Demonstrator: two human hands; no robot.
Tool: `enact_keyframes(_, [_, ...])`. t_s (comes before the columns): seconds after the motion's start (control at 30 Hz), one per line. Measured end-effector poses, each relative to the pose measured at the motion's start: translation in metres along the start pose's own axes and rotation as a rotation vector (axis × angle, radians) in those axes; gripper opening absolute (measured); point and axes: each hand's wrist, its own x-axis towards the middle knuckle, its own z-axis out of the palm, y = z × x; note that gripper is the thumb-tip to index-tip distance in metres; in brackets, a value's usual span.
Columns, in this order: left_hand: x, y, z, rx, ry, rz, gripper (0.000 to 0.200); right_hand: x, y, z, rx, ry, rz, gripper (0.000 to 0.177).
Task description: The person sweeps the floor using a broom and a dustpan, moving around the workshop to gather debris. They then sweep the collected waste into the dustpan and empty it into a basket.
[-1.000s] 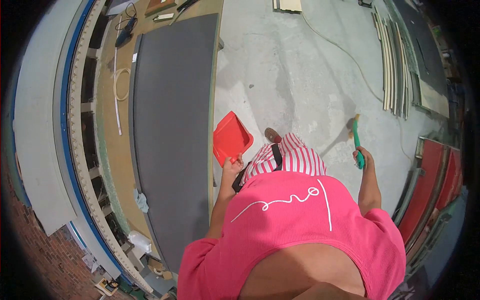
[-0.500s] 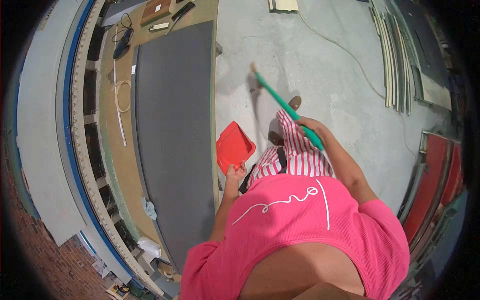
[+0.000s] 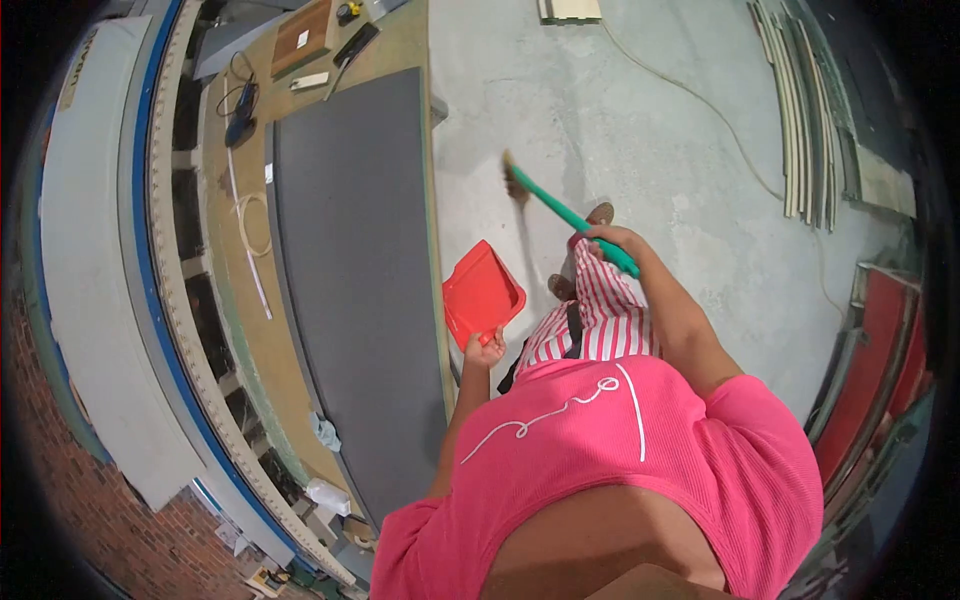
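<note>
My left hand [image 3: 485, 349] is closed round the handle of a red dustpan [image 3: 484, 289], held in front of me beside the workbench edge. The pan's tray points forward and looks bare inside. In my right hand [image 3: 612, 243] is a hand brush with a green handle [image 3: 560, 210], its fingers wrapped round the thick end. The brush slants forward and left, and its brown bristles [image 3: 515, 180] hang over the grey floor [image 3: 680, 150]. My shoes show just beyond the striped trousers, near the brush handle.
Left of me runs a workbench with a long dark grey panel [image 3: 355, 250]. A blue corded tool [image 3: 241, 115], a wooden board [image 3: 302, 38] and a pale coiled strip [image 3: 253, 225] lie on it. Long strips [image 3: 800, 130] lie at the far right; a cable [image 3: 690, 90] crosses the floor.
The brush has swung slightly, its bristle end now lower in view. The dustpan appears a little further right in view, still in my left hand. My view has shifted slightly.
</note>
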Motion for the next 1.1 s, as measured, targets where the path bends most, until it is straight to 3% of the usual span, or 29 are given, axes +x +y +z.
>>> enact_keyframes(0.07, [0.008, 0.008, 0.023, 0.051, 0.002, 0.014, 0.032, -0.090, -0.023, 0.003, 0.125, 0.245, 0.076, 0.020])
enact_keyframes(0.13, [0.022, 0.019, 0.044, 0.098, -0.032, -0.017, 0.031, -0.098, 0.012, -0.066, 0.299, 0.208, -0.030, 0.021])
enact_keyframes(0.2, [0.026, 0.026, 0.084, 0.135, 0.012, 0.017, 0.031, -0.141, 0.018, -0.090, 0.561, 0.291, -0.010, 0.021])
enact_keyframes(0.3, [0.030, 0.041, 0.137, 0.184, 0.045, 0.000, 0.032, -0.190, 0.035, -0.125, 0.680, 0.429, -0.083, 0.020])
enact_keyframes(0.43, [0.024, 0.052, 0.210, 0.248, 0.016, 0.055, 0.038, -0.216, 0.051, -0.171, 0.800, 0.590, -0.149, 0.020])
enact_keyframes(0.53, [0.032, 0.061, 0.242, 0.333, -0.133, 0.039, 0.039, -0.198, 0.075, -0.220, 0.923, 0.679, -0.141, 0.019])
enact_keyframes(0.57, [0.029, 0.057, 0.254, 0.339, -0.136, 0.065, 0.039, -0.195, 0.074, -0.226, 1.002, 0.639, -0.154, 0.018])
enact_keyframes(0.77, [0.019, 0.043, 0.324, 0.448, -0.127, 0.055, 0.034, -0.175, 0.024, -0.175, 0.707, 0.724, -0.365, 0.016])
enact_keyframes(0.9, [0.033, 0.039, 0.352, 0.515, -0.011, 0.015, 0.033, -0.169, -0.056, -0.123, 0.529, 0.616, -0.444, 0.014])
enact_keyframes(1.0, [0.034, 0.035, 0.381, 0.563, 0.133, 0.012, 0.035, -0.143, -0.113, -0.101, 0.431, 0.390, -0.452, 0.022])
enact_keyframes(1.1, [0.019, 0.019, 0.411, 0.497, 0.062, -0.064, 0.036, -0.127, -0.178, -0.102, 0.403, 0.057, -0.467, 0.032])
